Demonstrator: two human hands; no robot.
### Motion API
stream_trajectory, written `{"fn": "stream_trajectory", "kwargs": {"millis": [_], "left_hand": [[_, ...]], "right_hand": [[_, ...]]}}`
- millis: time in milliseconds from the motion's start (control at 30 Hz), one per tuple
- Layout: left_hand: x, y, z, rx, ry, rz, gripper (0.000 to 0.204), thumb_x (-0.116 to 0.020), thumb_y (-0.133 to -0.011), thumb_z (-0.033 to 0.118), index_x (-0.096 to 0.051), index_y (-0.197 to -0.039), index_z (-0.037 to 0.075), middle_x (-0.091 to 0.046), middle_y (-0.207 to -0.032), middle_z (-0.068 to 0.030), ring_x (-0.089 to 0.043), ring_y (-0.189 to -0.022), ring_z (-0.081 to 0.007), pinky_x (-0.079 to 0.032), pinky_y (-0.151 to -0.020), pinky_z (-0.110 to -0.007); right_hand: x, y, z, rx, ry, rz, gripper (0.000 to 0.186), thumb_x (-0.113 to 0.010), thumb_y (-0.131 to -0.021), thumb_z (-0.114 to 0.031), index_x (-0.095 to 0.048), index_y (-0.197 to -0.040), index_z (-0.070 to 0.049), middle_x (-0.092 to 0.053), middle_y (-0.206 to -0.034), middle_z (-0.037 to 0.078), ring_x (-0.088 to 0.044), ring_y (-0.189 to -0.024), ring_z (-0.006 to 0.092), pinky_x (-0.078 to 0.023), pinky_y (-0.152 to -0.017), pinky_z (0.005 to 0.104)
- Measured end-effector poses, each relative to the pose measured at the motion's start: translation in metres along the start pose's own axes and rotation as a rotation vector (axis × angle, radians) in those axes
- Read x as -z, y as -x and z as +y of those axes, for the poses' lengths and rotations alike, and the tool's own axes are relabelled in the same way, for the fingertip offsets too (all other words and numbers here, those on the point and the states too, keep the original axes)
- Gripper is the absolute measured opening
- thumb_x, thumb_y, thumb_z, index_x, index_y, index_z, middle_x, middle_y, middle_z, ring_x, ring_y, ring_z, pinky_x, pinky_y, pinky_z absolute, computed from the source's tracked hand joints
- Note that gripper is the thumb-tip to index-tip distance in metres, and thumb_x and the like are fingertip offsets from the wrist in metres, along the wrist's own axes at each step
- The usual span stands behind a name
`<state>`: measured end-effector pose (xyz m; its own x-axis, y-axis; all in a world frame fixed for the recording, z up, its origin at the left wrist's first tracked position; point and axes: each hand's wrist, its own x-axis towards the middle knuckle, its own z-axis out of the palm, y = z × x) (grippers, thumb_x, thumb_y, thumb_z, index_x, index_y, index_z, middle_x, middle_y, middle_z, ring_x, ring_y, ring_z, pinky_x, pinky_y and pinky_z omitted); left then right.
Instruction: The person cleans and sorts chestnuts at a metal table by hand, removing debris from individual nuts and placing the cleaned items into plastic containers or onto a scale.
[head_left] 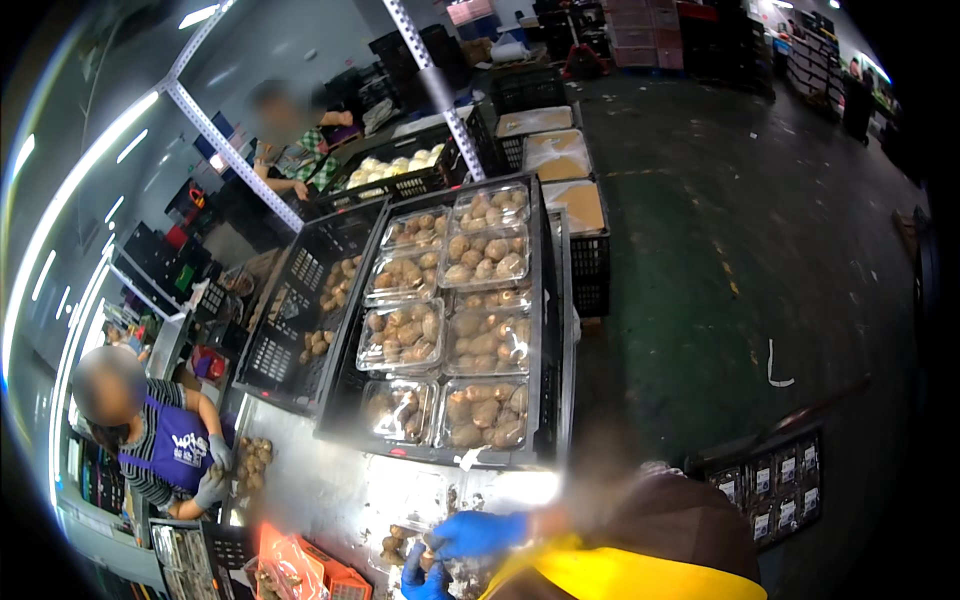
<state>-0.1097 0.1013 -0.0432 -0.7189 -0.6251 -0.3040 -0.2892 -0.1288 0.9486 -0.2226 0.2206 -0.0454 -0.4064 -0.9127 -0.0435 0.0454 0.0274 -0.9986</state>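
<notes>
Evidently, a tuber (428, 563) is pinched by the left hand (427, 582), fingers curled round it; the right hand's (480, 535) closure, just beside, cannot be told. Loose tubers (392, 545) are scattered near the grip, boxes (487, 412) crated beyond.

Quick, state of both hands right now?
Left hand: closed around a small brown root vegetable.
Right hand: up against the same root vegetable; its grip cannot be told.

On the near side of the filled black crate (541, 330), the blue-gloved right hand (478, 535) extends from a bare wrist (540, 524), fingers (449, 545) bent; the blue-gloved left hand (428, 582) is just beside it, farther from the crate.
</notes>
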Motion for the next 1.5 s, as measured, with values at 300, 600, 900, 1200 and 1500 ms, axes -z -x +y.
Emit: {"fn": "stream_trajectory", "kwargs": {"millis": [300,600,900,1200,1500], "left_hand": [[-0.006,0.004,0.01,-0.057,-0.03,0.007,0.032,-0.061,-0.079,0.007,-0.053,-0.11,0.0,-0.051,-0.102,-0.0069,-0.047,-0.075,-0.0086,-0.041,-0.059,-0.02],[-0.009,0.016,0.013,-0.147,0.066,0.082,0.02,-0.06,-0.075,-0.001,-0.059,-0.095,-0.002,-0.049,-0.11,-0.0091,-0.051,-0.091,-0.0148,-0.043,-0.077,-0.024],[0.014,-0.023,-0.005,-0.027,0.587,-0.033,0.018,-0.047,-0.089,0.019,-0.052,-0.098,0.004,-0.055,-0.075,-0.0045,-0.049,-0.055,-0.0094,-0.041,-0.047,-0.022],[0.014,-0.024,-0.013,-0.057,0.282,0.041,0.016,-0.055,-0.084,0.012,-0.059,-0.089,-0.003,-0.057,-0.069,-0.0038,-0.05,-0.055,-0.0078,-0.041,-0.048,-0.02],[0.005,-0.026,-0.031,-0.239,0.418,0.159,0.026,-0.06,-0.077,-0.002,-0.049,-0.1,0.002,-0.059,-0.09,-0.0089,-0.056,-0.069,-0.0108,-0.047,-0.057,-0.021]], "right_hand": [[-0.001,-0.023,0.051,0.403,0.329,0.146,0.021,-0.054,-0.081,-0.023,-0.061,-0.093,-0.007,-0.061,-0.077,0.014,-0.058,-0.07,0.0266,-0.046,-0.065,0.0375],[-0.01,-0.012,0.041,0.174,0.486,0.169,0.023,-0.049,-0.083,-0.027,-0.058,-0.097,-0.011,-0.059,-0.077,0.012,-0.058,-0.07,0.0285,-0.046,-0.062,0.0376],[-0.004,-0.024,0.025,0.069,0.452,0.235,0.019,-0.066,-0.072,-0.022,-0.058,-0.082,-0.007,-0.058,-0.07,0.008,-0.056,-0.062,0.023,-0.046,-0.06,0.031],[-0.02,-0.043,0.039,0.305,0.085,0.23,0.04,-0.067,-0.077,-0.018,-0.053,-0.112,-0.005,-0.057,-0.094,0.006,-0.053,-0.082,0.0133,-0.045,-0.071,0.0259],[-0.028,-0.045,0.052,0.144,-0.242,0.275,0.019,-0.061,-0.081,-0.01,-0.059,-0.097,0.0,-0.06,-0.083,0.004,-0.054,-0.074,0.0076,-0.044,-0.064,0.0222]]}}
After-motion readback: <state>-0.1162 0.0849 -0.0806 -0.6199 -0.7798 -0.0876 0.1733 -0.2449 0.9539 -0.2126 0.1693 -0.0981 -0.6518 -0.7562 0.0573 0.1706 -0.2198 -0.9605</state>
